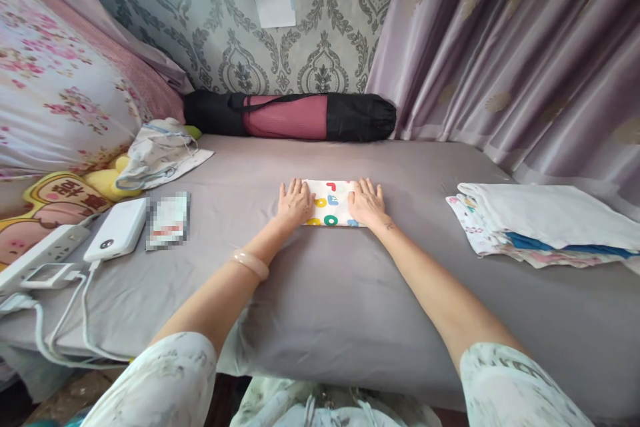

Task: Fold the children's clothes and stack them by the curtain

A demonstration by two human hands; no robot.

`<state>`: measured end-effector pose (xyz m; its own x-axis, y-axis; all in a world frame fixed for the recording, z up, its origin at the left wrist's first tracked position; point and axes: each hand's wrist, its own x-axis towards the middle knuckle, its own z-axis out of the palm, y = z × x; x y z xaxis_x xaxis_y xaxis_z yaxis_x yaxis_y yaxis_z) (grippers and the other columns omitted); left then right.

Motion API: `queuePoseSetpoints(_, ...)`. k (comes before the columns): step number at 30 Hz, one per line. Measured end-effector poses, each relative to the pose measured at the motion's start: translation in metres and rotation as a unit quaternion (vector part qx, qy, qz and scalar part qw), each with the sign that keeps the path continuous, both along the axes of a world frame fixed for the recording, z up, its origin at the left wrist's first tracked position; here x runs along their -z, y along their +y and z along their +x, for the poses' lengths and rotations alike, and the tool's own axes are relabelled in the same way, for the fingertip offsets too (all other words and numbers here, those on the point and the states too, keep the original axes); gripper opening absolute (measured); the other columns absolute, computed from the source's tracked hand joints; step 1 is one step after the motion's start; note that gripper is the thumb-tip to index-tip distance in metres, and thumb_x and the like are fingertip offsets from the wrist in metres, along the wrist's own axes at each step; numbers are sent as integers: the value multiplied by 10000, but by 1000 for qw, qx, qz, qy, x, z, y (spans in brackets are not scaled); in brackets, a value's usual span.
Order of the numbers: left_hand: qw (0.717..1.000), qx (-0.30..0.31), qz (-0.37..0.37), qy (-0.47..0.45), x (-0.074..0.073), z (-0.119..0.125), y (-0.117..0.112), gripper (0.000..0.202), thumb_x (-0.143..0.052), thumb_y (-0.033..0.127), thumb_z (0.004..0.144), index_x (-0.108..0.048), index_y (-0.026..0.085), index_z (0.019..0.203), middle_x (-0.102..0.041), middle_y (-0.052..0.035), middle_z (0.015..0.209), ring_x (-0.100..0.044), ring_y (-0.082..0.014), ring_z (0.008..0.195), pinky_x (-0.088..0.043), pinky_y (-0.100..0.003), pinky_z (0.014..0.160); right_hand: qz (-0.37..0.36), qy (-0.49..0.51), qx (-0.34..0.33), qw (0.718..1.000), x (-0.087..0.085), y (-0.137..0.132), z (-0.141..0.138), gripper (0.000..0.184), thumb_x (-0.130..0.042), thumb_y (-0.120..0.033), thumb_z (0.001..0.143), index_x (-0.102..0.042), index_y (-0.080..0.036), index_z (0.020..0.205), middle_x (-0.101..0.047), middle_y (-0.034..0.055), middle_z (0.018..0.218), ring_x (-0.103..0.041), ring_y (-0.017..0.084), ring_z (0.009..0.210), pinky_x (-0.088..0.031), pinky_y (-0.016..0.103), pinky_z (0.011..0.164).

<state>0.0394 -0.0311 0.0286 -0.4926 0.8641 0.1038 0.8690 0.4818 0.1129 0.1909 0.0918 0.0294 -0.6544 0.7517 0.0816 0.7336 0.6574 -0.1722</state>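
A small folded white cloth [331, 203] printed with coloured shapes lies in the middle of the grey bed sheet [310, 293]. My left hand [294, 201] rests flat on its left end, fingers stretched out. My right hand [367, 201] lies flat on its right end, fingers spread. Neither hand grips anything. A pale bangle [250, 263] sits on my left wrist.
A stack of folded cloths [540, 227] lies at the right. A rolled mat in a black bag [290, 116] lies along the wall. At the left are a crumpled cloth [157, 153], a white power bank [117, 229], a power strip [40, 253] with cables, and a yellow plush [65, 193]. Curtains hang at the right.
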Motion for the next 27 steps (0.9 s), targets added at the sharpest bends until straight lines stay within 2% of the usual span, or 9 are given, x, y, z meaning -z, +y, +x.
queuePoseSetpoints(4,1000,20,14,-12,-1,42,0,543,-207,321,985,-372,56,1430,-317,-173,1535,-204,-277,1452,-125,-473,1180,42,50,-47,997,1,-35,-14,548,-276,-236,944,-362,-27,1444,-315,155,1539,-189,262,1442,-111,438,1168)
queuePoseSetpoints(7,999,24,12,-32,3,53,-3,547,-195,311,987,-365,43,1432,-302,-174,1542,-203,-283,1452,-135,-475,1181,39,64,-51,996,7,-48,-18,543,-286,-243,945,-375,-28,1437,-330,160,1532,-209,259,1436,-147,414,1159)
queuePoseSetpoints(11,999,22,19,-32,9,47,-5,558,-191,366,991,-363,87,1443,-291,-145,1553,-201,-276,1453,-144,-483,1180,31,55,-33,997,12,-46,-15,534,-272,-281,964,-401,-37,1421,-359,167,1515,-255,262,1419,-173,417,1149)
queuePoseSetpoints(15,999,20,4,-29,9,37,-10,573,-186,390,989,-345,106,1460,-280,-135,1560,-200,-265,1455,-149,-461,1184,32,40,-38,998,11,-39,-7,556,-270,-320,971,-382,-31,1432,-332,171,1528,-247,273,1423,-174,436,1150)
queuePoseSetpoints(20,998,48,-21,-38,4,23,-20,596,-194,430,982,-301,134,1488,-240,-123,1576,-170,-269,1463,-147,-485,1176,19,-7,-67,998,8,-27,8,596,-228,-376,981,-321,-56,1475,-257,138,1565,-205,251,1442,-158,424,1167)
queuePoseSetpoints(27,994,93,-35,-46,9,-4,-33,655,-168,523,975,-235,155,1513,-199,-106,1589,-130,-257,1473,-146,-502,1166,-31,-39,-79,996,8,-7,34,648,-162,-449,981,-226,-95,1521,-153,85,1597,-144,236,1462,-143,460,1177)
